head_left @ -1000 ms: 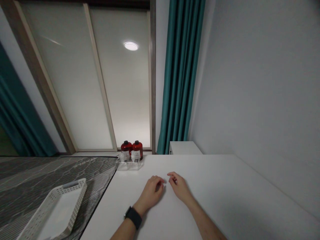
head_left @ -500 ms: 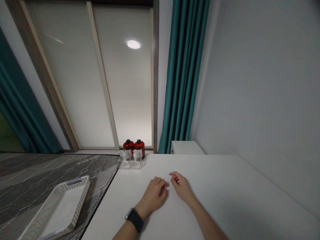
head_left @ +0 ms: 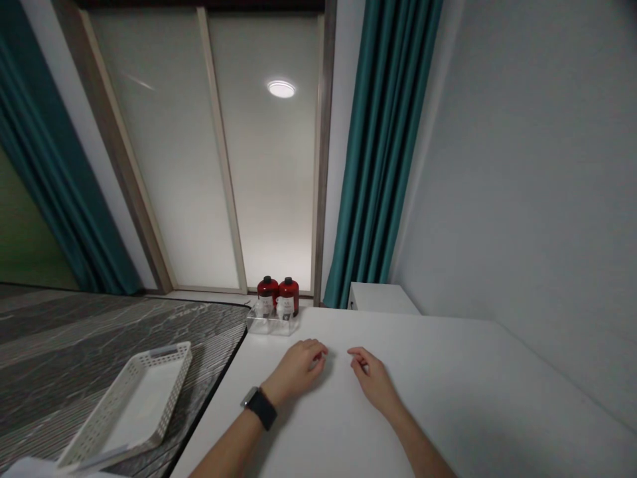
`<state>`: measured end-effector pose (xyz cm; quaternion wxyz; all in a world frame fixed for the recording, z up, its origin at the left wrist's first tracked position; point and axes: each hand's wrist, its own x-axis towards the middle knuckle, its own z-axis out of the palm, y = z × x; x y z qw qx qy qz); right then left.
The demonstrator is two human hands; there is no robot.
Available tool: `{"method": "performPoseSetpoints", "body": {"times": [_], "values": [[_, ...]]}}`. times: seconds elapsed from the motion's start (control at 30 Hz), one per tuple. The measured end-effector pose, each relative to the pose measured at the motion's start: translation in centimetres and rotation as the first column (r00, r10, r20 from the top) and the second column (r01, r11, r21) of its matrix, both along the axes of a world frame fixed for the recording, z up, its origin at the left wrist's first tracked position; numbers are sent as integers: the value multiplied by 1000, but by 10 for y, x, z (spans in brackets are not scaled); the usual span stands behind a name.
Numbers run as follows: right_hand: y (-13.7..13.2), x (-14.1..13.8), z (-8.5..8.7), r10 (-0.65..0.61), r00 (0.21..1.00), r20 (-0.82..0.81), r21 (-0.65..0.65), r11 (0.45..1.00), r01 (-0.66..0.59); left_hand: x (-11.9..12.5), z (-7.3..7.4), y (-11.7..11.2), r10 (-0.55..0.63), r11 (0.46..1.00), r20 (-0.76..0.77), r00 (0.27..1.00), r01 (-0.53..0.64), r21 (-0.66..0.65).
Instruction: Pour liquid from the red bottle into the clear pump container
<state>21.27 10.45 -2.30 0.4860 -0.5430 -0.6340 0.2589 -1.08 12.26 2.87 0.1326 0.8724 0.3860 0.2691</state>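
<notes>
Bare left hand point(head_left: 297, 368) and bare right hand point(head_left: 377, 383) loosely curled, empty over smooth white tabletop point(head_left: 338, 438); seemingly idle, grasping needs spreading

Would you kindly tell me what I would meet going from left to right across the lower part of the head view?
White perforated basket, black-strapped smartwatch, left hand, right hand.

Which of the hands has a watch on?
The left hand: a watch with a black strap is around its wrist, while the wrist of the right hand is bare.
</notes>
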Motion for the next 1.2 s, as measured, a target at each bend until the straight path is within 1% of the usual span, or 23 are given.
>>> {"method": "performPoseSetpoints", "body": {"times": [0.1, 0.17, 0.27, 0.4, 0.5, 0.57, 0.6, 0.67, 0.73, 0.77, 0.83, 0.87, 0.93, 1.0, 1.07, 1.13, 1.17, 1.2], "values": [[0, 1, 0, 0, 1000, 24, 5, 1000, 0, -15, -14, 5, 164, 983, 107, 981, -171, 64], [-1, 1, 0, 1, 999, 40, 8, 1000, -1, -23, -20, 7, 213, 970, 154, 965, -228, 90], [-2, 0, 0, 10, 997, 70, 11, 1000, -11, -30, -20, 11, 329, 920, 257, 908, -370, 127], [-6, -1, 4, 40, 991, 129, 15, 999, -42, -32, -16, 18, 418, 872, 313, 853, -473, 124], [-10, -3, 5, 41, 976, 214, 54, 997, -54, -36, -18, 24, 486, 822, 355, 798, -556, 125], [-12, -6, 3, 25, 965, 260, 88, 995, -50, -40, -19, 27, 536, 777, 383, 753, -617, 127], [-12, -7, 1, 19, 963, 270, 98, 994, -47, -43, -20, 29, 567, 740, 404, 718, -659, 134], [-12, -14, -4, 13, 960, 281, 106, 993, -44, -50, -21, 34, 616, 642, 474, 629, -750, 160], [-9, -24, -8, 24, 955, 296, 104, 993, -57, -57, -23, 39, 631, 564, 545, 552, -809, 167], [-6, -31, -8, 37, 950, 311, 101, 992, -71, -60, -25, 42, 633, 541, 570, 523, -826, 158], [6, -47, -6, 66, 935, 347, 101, 989, -108, -67, -28, 47, 645, 516, 597, 477, -848, 121], [15, -56, -2, 75, 931, 358, 104, 987, -120, -70, -30, 49, 654, 511, 601, 461, -854, 99], [40, -73, 10, 53, 937, 344, 159, 981, -114, -74, -34, 52, 670, 512, 596, 442, -857, 59], [72, -91, 30, 5, 944, 330, 245, 965, -90, -76, -38, 55, 677, 524, 591, 439, -851, 32], [105, -108, 55, -53, 938, 342, 324, 944, -64, -76, -41, 56, 677, 541, 586, 446, -841, 15], [134, -125, 80, -72, 911, 406, 352, 932, -84, -76, -44, 57, 675, 559, 575, 461, -829, 8], [147, -134, 92, -67, 877, 475, 332, 937, -108, -76, -45, 58, 676, 565, 571, 465, -825, 3], [159, -143, 103, -46, 828, 559, 296, 944, -147, -76, -46, 59, 679, 568, 568, 465, -823, -6]]}}
